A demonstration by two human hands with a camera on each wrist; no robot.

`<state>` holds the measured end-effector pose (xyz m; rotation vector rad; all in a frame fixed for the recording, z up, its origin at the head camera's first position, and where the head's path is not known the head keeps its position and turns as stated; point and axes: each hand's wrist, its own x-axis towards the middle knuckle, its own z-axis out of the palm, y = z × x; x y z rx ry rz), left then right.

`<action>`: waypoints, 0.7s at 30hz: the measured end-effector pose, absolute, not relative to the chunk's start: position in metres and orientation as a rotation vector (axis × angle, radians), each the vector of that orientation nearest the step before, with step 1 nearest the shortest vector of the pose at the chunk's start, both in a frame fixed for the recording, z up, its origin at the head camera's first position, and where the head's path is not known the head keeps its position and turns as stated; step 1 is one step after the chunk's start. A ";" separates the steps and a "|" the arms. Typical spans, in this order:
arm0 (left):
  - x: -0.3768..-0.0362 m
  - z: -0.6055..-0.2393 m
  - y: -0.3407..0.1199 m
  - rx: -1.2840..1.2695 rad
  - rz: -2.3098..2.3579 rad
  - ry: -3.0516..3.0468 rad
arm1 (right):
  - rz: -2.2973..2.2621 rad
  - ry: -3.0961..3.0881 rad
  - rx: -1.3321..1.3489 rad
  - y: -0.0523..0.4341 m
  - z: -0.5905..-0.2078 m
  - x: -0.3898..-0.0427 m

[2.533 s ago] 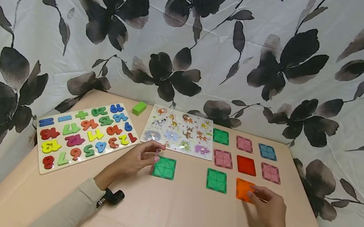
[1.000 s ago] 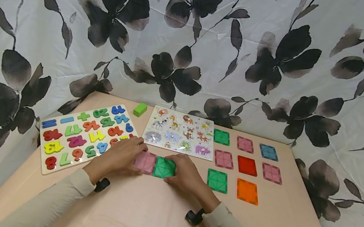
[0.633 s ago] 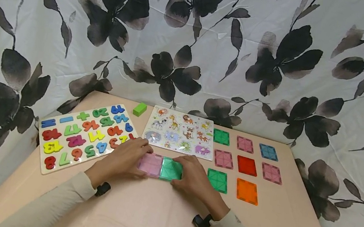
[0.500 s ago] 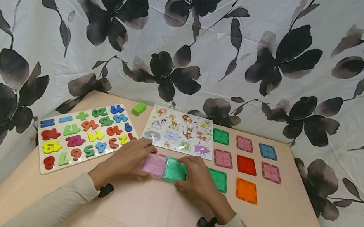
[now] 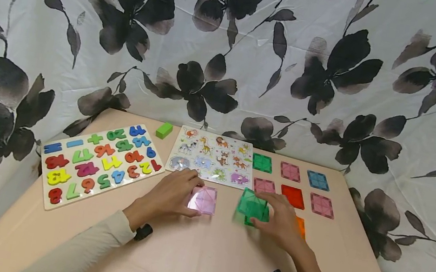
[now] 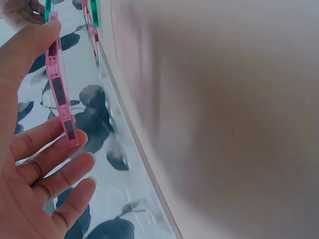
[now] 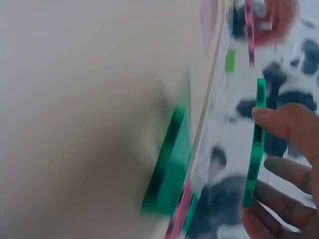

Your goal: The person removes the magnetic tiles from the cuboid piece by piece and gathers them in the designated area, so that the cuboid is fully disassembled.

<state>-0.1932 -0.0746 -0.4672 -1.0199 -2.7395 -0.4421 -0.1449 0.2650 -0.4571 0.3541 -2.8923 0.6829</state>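
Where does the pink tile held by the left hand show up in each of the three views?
Head: pink tile centre of the table, at the left hand.
Left wrist: upper left, edge-on, pinched by thumb and fingers.
Right wrist: top, edge-on and blurred.
Shared landmark: the green tile in the right hand.

A glossy, translucent plastic is seen in the pink tile (image 5: 202, 199) and the green tile (image 5: 252, 203). The table (image 5: 198, 265) is covered in a smooth, matt sheet; the backdrop (image 5: 232, 39) is creased printed cloth.
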 end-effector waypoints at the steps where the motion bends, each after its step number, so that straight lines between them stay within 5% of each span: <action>1: -0.194 -0.468 -0.072 -1.028 -0.443 -2.737 | 0.683 -2.893 0.339 0.275 -0.457 -0.144; 21: -0.202 -0.483 -0.037 -1.080 -0.424 -2.755 | 0.637 -3.048 0.144 0.442 -0.462 -0.132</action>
